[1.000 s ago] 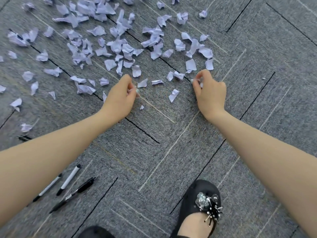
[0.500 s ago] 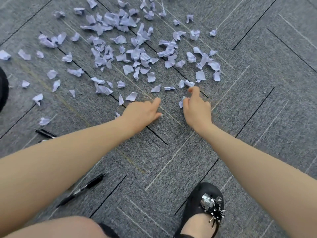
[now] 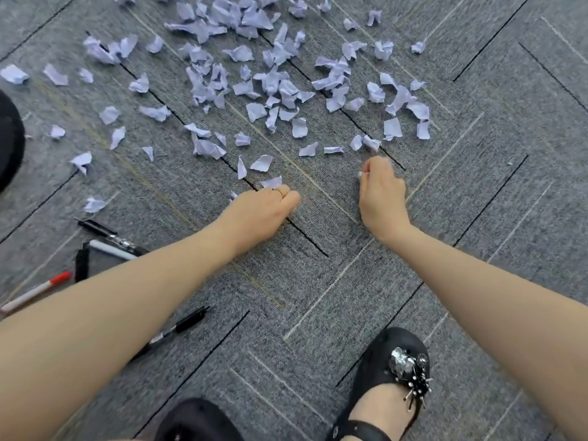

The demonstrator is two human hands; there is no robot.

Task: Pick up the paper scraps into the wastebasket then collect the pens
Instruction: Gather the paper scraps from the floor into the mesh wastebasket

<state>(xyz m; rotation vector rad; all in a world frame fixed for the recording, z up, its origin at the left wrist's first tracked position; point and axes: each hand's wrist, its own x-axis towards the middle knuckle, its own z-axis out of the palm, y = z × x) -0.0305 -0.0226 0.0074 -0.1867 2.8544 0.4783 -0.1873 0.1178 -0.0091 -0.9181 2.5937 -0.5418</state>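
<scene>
The fingers (image 3: 370,168) of the right hand (image 3: 381,194) are curled shut, with a bit of white paper showing at their tips; a scrap appears to be pinched there. The left hand (image 3: 261,213) is clenched on the carpet (image 3: 477,218), knuckles down beside a scrap (image 3: 272,182) that it touches; whether anything is held inside cannot be told.

Half a second ago the right hand was reaching toward a scrap at the near edge of the litter, and the left forefinger was stretched out; now both are drawn in, so single pieces are judged to be gathered one at a time.

Nearest the person, black shoes (image 3: 394,364) are seen, and pens (image 3: 178,326) lie by the left arm: black ones and a red-capped one (image 3: 35,292).

Beyond the hands, the scraps (image 3: 273,87) are spread thickly across the carpet, most untouched. A dark rounded object (image 3: 9,141) is cut off at the left edge; it may be the wastebasket, though this cannot be confirmed. The task is judged barely begun, the pens not yet collected.
</scene>
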